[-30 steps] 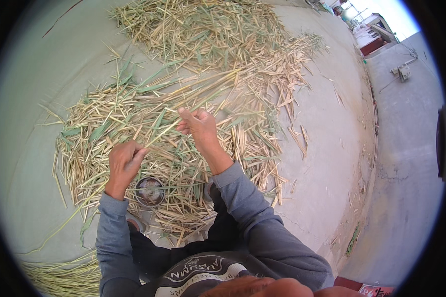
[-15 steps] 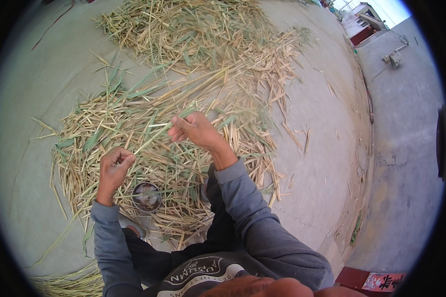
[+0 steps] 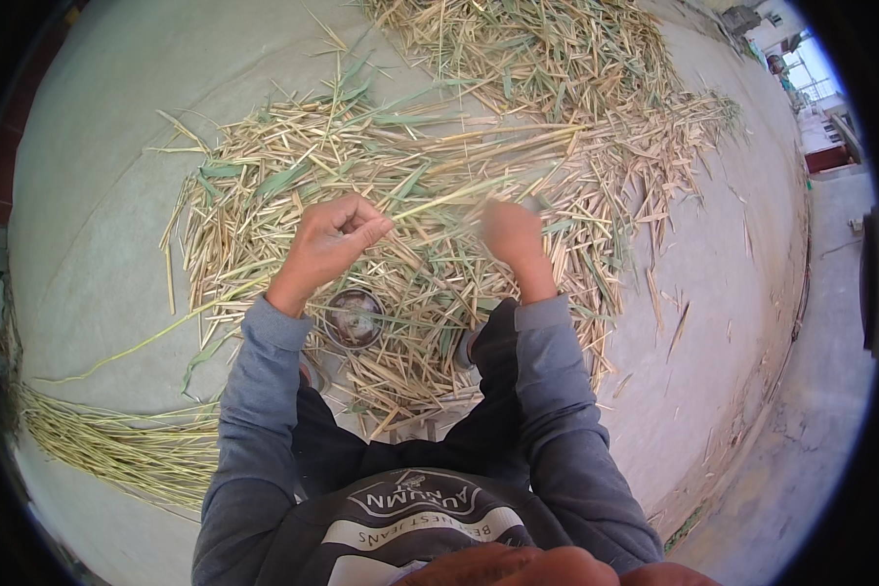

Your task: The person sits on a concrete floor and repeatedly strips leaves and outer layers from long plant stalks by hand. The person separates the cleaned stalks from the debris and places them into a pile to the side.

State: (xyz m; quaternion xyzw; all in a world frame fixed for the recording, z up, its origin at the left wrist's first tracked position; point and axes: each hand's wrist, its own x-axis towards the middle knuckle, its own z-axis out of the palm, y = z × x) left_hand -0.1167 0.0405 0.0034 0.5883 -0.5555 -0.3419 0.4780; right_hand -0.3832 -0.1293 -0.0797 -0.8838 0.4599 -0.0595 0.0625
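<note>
My left hand (image 3: 330,242) is closed in a pinch on a pale green plant stalk (image 3: 449,198), which sticks out from the fingertips up to the right. Another length of thin green stalk (image 3: 146,339) trails from near the left wrist down to the floor at left; whether both are one piece I cannot tell. My right hand (image 3: 514,237) hovers right of the stalk's end, apart from the left hand. It looks bunched, but motion smears its fingers. Under both hands spreads a heap of cut, dry stalks and green leaves (image 3: 254,186).
A round, dark-rimmed bowl (image 3: 355,319) sits among the cuttings near my feet. A bundle of long yellow-green stalks (image 3: 117,444) lies on the floor at lower left. A second heap of cuttings (image 3: 537,49) lies farther off. Concrete floor (image 3: 693,322) runs to a wall at right.
The view has swung, so the heaps sit farther right. My right hand has come away from the stalk to the right and is blurred; the left hand keeps its pinch.
</note>
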